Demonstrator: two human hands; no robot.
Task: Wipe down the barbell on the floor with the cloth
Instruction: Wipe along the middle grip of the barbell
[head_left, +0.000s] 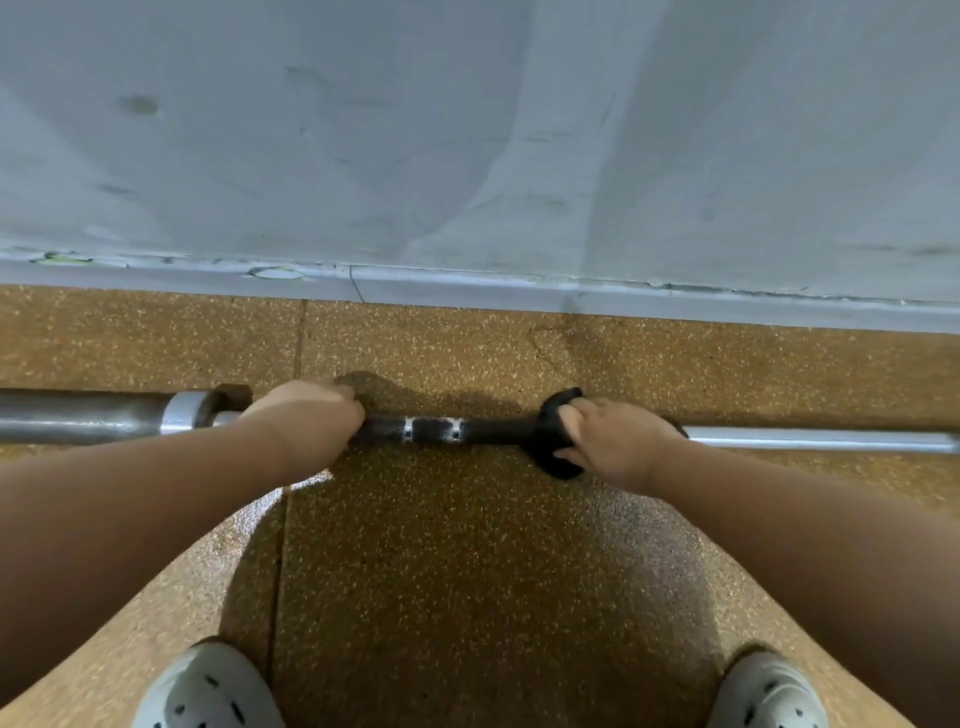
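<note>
the barbell (441, 430) lies on the speckled floor (467, 571) in front of you, running left to right, parallel to the wall (467, 130) and a little way out from it. its thick sleeve and collar (189, 413) are off to your left; the bare shaft runs out of view to your right.

your left hand (311, 423) is closed around the shaft just inside the collar, a full grip with nothing else in it. your right hand (615, 441) is wrapped over the dark cloth (553, 457), and the cloth is bunched around the shaft, so that grip is closed on cloth and bar together. between your hands the shaft looks dark and knurled, with two bright rings.

to do this stroke well, keep the left hand as your anchor so the bar does not roll or slide along the floor. let the cloth circle the shaft as fully as you can; the underside, facing the floor, is the part most easily missed. squeeze firmly enough that the cloth bites into the knurling, and twist your wrist as you slide so the grooves get cleaned. the shiny length to your right probably needs a pass too, as do the sleeve and collar. mind your shoes (208, 691) if the bar rolls toward you.
</note>
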